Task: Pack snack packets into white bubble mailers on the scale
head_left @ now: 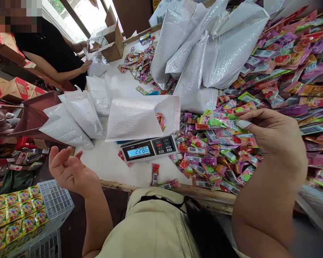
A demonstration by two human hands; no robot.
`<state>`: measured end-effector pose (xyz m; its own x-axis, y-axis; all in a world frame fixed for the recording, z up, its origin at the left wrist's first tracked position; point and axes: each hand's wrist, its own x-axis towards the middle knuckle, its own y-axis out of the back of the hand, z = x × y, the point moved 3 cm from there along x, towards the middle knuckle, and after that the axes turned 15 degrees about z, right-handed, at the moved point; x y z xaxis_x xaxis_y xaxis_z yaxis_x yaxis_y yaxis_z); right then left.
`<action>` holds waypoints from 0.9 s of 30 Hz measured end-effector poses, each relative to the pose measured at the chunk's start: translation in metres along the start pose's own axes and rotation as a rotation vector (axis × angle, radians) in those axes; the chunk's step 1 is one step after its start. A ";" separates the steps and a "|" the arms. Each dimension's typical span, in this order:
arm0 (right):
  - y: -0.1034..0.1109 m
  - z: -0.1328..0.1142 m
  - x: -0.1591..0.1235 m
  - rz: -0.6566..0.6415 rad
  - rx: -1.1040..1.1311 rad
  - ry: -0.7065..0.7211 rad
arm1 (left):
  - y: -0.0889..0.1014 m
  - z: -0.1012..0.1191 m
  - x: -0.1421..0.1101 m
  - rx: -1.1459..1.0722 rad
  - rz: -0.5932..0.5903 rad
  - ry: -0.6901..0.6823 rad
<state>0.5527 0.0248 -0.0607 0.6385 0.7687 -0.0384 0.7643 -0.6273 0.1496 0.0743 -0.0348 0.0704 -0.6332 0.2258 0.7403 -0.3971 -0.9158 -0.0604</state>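
Note:
My right hand (274,138) pinches green and pink candy sachets (220,120) between thumb and fingers, over the near part of a loose heap. On the left, my left hand (72,172) hangs in the air beyond the table edge, palm up, its fingers loosely bent and apart with nothing in them. Between my hands a white bubble mailer (136,118) lies on a digital scale (150,148). Its mouth faces right and gapes, showing sachets inside. The lit display appears to read 228.6.
Filled bubble mailers (78,111) stand at left, more mailers (226,46) at the back. A big sachet heap (293,79) covers the right side. Across the table a co-worker (51,46) handles a mailer beside a cardboard box (113,43). A grey crate (56,200) stands below left.

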 end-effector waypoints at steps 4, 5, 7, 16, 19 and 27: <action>-0.001 0.005 0.002 -0.009 -0.009 -0.003 | -0.001 0.000 -0.001 -0.014 0.010 0.009; -0.001 0.005 0.002 -0.011 -0.004 -0.005 | -0.001 -0.001 -0.001 0.002 0.009 0.003; 0.000 0.007 0.002 -0.017 0.008 -0.005 | -0.001 -0.001 -0.001 0.032 0.009 -0.007; 0.000 0.006 0.001 -0.016 0.000 -0.014 | -0.001 -0.003 -0.002 -0.021 -0.003 0.029; 0.001 0.006 0.003 -0.002 0.004 0.001 | -0.002 -0.005 -0.002 -0.095 -0.011 0.045; 0.008 0.014 0.002 -0.020 -0.092 0.066 | -0.001 -0.005 -0.003 -0.036 -0.028 0.023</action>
<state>0.5615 0.0197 -0.0732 0.6135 0.7894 0.0227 0.7631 -0.6000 0.2400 0.0732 -0.0330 0.0653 -0.6366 0.2590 0.7264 -0.4382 -0.8966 -0.0643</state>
